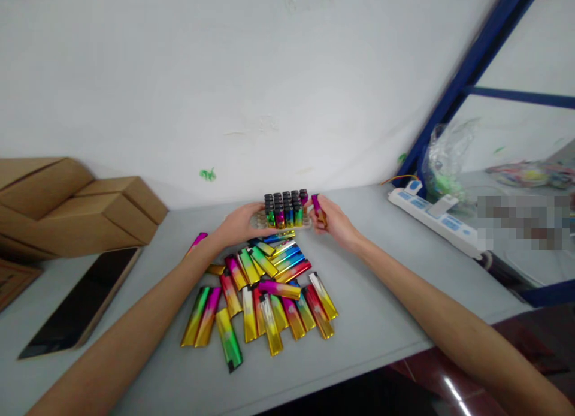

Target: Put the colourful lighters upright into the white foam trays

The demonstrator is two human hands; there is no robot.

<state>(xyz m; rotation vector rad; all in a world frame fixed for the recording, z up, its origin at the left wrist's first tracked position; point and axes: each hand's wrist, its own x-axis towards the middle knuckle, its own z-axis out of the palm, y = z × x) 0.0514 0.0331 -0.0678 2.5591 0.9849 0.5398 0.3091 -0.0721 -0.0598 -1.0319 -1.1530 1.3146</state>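
Observation:
Near the wall, a clear tray holds rows of upright lighters with black tops and shiny coloured bodies. My left hand grips the tray's left end, thumb along its front edge. Just off the tray's right end, my right hand pinches a purple-and-gold lighter, held tilted. On the table in front of the tray lies a loose heap of shiny lighters, in gold blended with green, red, blue, purple or silver. Some overlap, and my left forearm partly covers those at the left.
Cardboard boxes stand at the left by the wall. A dark-screened phone or tablet lies before them. At the right, a white power strip runs beside a blue metal frame, with a clear plastic bag beyond. The grey table's front edge is nearby.

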